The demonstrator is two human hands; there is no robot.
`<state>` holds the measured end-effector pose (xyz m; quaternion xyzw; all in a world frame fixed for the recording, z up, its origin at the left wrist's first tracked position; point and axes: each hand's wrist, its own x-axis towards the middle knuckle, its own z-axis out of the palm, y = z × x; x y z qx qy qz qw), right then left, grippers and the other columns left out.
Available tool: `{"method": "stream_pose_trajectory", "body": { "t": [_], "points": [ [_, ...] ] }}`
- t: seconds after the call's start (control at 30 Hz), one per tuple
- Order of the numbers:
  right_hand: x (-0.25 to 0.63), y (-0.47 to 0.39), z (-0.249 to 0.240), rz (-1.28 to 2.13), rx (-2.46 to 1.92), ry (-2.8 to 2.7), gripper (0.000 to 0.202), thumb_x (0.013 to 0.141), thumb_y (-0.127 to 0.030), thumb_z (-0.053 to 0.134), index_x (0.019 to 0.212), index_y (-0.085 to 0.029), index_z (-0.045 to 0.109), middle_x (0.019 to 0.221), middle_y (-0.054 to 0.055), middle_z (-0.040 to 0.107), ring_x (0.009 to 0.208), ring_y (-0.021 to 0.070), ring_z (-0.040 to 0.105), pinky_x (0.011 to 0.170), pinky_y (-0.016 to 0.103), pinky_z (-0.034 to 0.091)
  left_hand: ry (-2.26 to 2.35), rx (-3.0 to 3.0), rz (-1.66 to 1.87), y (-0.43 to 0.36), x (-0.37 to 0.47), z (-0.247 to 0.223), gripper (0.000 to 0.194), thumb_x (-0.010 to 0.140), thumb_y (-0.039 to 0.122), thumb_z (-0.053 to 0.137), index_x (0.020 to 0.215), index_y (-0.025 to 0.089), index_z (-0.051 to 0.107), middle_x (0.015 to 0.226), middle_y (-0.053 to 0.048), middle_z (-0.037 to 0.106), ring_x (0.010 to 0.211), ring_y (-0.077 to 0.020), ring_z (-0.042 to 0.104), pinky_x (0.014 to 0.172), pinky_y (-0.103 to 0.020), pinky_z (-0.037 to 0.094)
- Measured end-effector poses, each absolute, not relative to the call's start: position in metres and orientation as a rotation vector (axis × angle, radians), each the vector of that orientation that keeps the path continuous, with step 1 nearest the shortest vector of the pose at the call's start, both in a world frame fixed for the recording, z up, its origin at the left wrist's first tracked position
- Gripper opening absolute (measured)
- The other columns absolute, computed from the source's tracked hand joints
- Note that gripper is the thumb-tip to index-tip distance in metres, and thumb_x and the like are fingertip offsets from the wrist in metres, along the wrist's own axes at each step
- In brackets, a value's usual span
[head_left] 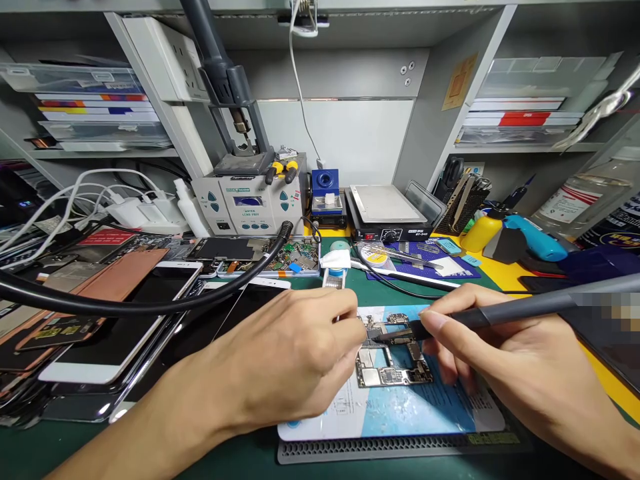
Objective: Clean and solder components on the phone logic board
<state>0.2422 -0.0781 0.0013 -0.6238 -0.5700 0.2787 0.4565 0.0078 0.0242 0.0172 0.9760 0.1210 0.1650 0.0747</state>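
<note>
A phone circuit board [375,378] with a rectangular opening lies flat on a blue and white printed sheet [440,413]. My left hand [295,353] is closed at the board's left edge, its fingertips curled in. Whatever it may pinch is hidden behind the knuckles. Between the thumb and fingers of my right hand [505,360] is a long dark grey pen-shaped tool [525,305]. Its narrow dark tip points left and reaches over the upper part of the board, close to my left fingertips. Whether the tip touches the board is unclear.
Phones and phone parts [120,320] are piled at the left. A black hose [150,303] arcs across them from a hot air station [250,207]. Behind the board stand a solder spool [333,277] and a small hot plate [387,207]. Bottles [480,230] line the right.
</note>
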Motion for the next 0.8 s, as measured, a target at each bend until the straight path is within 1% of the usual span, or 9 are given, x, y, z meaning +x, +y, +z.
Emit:
{"method": "stream_pose_trajectory", "body": {
  "t": [0.17,0.33,0.5,0.6,0.8],
  "points": [
    [0.23,-0.082,0.005,0.641,-1.614,-1.285,0.033,0.092,-0.054,0.072,0.075,-0.025,0.072,0.054,-0.004,0.065,0.047,0.0105,0.055,0.048,0.019,0.046,0.369,2.932,0.491,0.024,0.007,0.017,0.018,0.099,0.011,0.054,0.087,0.015,0.067,0.088,-0.003,0.058,0.075,-0.0171,0.055,0.066,-0.033,0.047],
    [0.227,-0.084,0.005,0.573,-1.615,-1.329,0.033,0.093,-0.052,0.07,0.073,-0.026,0.07,0.053,-0.006,0.064,0.046,0.0103,0.055,0.049,0.022,0.044,0.357,2.923,0.506,0.023,0.007,0.016,0.017,0.098,0.011,0.055,0.088,0.014,0.069,0.088,-0.003,0.059,0.075,-0.0172,0.055,0.066,-0.033,0.047],
    [0.237,-0.082,0.0,0.489,-1.57,-1.44,0.031,0.095,-0.048,0.07,0.073,-0.026,0.071,0.054,-0.005,0.066,0.043,0.0107,0.058,0.045,0.022,0.045,0.364,2.936,0.511,0.023,0.007,0.016,0.018,0.099,0.01,0.055,0.088,0.015,0.068,0.088,-0.003,0.059,0.075,-0.0171,0.055,0.066,-0.033,0.047],
    [0.242,-0.08,-0.002,0.47,-1.551,-1.526,0.03,0.095,-0.047,0.071,0.074,-0.025,0.072,0.056,-0.003,0.068,0.045,0.013,0.061,0.043,0.022,0.048,0.356,2.937,0.518,0.023,0.007,0.016,0.018,0.099,0.011,0.055,0.089,0.015,0.069,0.088,-0.003,0.059,0.075,-0.017,0.055,0.066,-0.033,0.047],
    [0.237,-0.084,0.003,0.48,-1.621,-1.44,0.035,0.093,-0.053,0.07,0.072,-0.025,0.071,0.057,-0.002,0.067,0.046,0.015,0.06,0.043,0.025,0.048,0.349,2.926,0.52,0.022,0.007,0.017,0.018,0.099,0.011,0.055,0.088,0.014,0.069,0.087,-0.003,0.059,0.074,-0.0169,0.054,0.066,-0.033,0.047]
  ]
}}
